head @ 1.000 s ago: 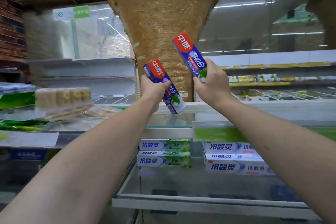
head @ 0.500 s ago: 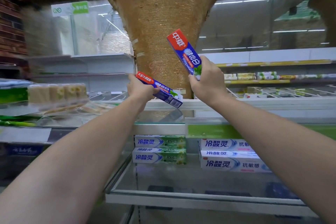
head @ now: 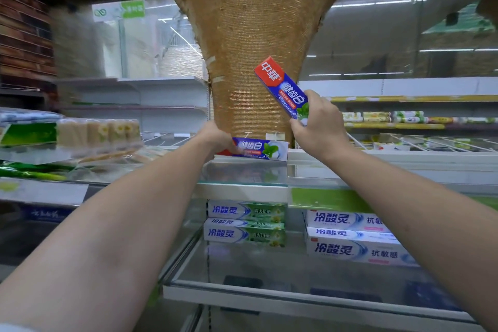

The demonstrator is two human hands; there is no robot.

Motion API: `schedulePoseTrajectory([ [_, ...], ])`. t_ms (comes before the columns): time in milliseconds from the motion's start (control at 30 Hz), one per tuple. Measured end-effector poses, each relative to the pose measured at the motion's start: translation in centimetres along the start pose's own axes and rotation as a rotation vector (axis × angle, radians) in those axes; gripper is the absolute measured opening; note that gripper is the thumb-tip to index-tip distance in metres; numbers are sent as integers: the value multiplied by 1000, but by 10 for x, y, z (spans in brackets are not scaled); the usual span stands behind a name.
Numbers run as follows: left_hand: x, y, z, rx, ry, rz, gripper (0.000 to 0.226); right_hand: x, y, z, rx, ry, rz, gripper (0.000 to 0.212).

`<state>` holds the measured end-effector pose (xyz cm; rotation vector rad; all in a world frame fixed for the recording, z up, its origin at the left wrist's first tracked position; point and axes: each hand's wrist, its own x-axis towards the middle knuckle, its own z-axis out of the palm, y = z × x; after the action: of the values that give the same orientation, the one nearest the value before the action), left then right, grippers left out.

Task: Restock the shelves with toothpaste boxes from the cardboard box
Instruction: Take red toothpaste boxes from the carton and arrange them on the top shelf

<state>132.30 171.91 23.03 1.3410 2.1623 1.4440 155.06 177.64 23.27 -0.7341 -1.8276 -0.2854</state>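
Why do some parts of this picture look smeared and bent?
Head view: the left edge, around the wrapped packs, is motion-blurred; the left hand and its toothpaste box are slightly soft, while the right hand's box reads sharply. The wide lens bows the shelf edge, and ceiling lights glare on the back panels.

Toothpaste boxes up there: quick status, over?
Left hand grips a blue toothpaste box lying flat on the top glass shelf. Right hand holds a second box tilted in the air. Woven pillar close behind.
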Motion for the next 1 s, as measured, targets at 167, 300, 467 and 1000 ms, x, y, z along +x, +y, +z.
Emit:
schedulePoseTrajectory([
  [167, 15, -1, 7, 314, 21, 50, 55, 1, 0, 3, -12, -4, -16, 53],
  [300, 20, -1, 14, 437, 63, 82, 62, 0, 0, 4, -4, 2, -40, 51],
  [467, 24, -2, 23, 547, 59, 147, 61, 0, 2, 5, 2, -28, -47, 55],
  [1000, 15, -9, -18, 351, 265, 69, 23, -5, -14, -7, -20, -541, 8, 63],
])
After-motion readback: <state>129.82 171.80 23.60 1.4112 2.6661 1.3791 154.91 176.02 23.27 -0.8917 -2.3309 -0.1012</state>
